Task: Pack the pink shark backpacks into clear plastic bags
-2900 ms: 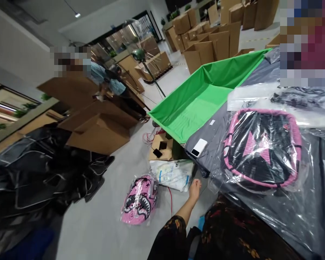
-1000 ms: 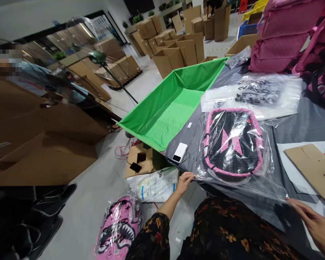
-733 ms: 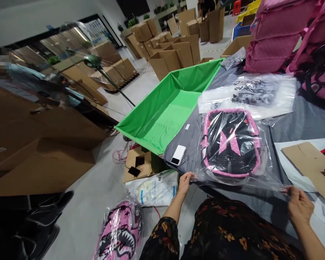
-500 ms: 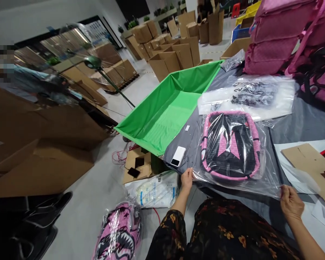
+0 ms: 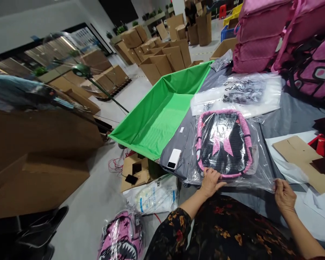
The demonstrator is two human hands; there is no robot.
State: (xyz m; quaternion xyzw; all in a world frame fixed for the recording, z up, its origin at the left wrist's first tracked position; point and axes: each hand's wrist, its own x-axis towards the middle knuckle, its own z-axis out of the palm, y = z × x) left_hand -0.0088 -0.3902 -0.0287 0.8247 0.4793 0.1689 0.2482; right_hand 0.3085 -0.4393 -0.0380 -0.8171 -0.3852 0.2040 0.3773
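Observation:
A pink and black backpack (image 5: 234, 144) lies back side up inside a clear plastic bag (image 5: 260, 169) on the grey-covered table. My left hand (image 5: 211, 181) rests on the backpack's near edge through the plastic, fingers stretched out and thumb apart. At the bag's near right corner, my right hand (image 5: 285, 195) pinches the plastic and keeps it drawn out to the side. Beyond the backpack lies a stack of printed clear bags (image 5: 241, 92). A white phone-like device (image 5: 174, 159) sits left of the backpack.
A green fabric bin (image 5: 165, 119) adjoins the table's left side. Pink backpacks (image 5: 260, 36) are piled at the back right. Cardboard pieces (image 5: 300, 155) and a red tool (image 5: 321, 144) lie at right. A bagged shark-face backpack (image 5: 121, 234) is on the floor.
My left hand has let go of the bag's left corner and moved right onto the backpack's near edge. My right hand still grips the right corner. The camera view has shifted slightly.

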